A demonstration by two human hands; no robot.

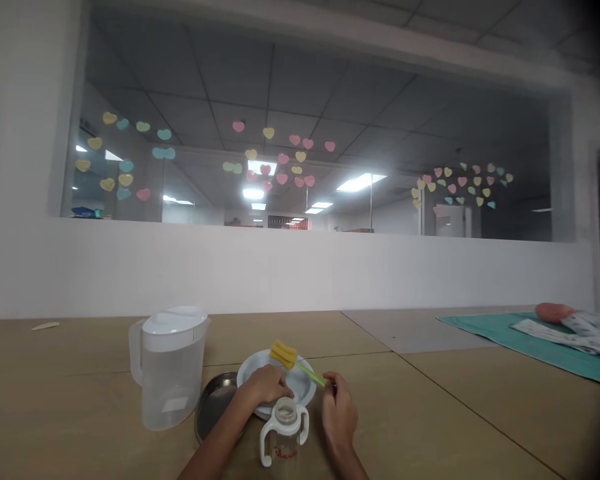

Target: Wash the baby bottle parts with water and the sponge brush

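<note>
My right hand (339, 413) grips the green handle of a bottle brush (284, 355). Its yellow sponge head points up and left, above the far rim of a white bowl (305, 385). My left hand (269, 385) reaches over that bowl with its fingers curled together; whatever they hold, if anything, is hidden. Just in front of the bowl, between my forearms, a clear baby bottle (285, 433) stands upright. It has two white side handles, an uncapped neck and red print. Left of the bowl lies a round metal pan (216, 399), partly covered by my left forearm.
A translucent lidded pitcher (173, 373) stands left of the pan. On the right, a teal cloth (485, 327) bears patterned fabric (555, 335) and a reddish item (554, 312). Behind the wooden table (430, 413) rises a white wall (300, 267) with a window.
</note>
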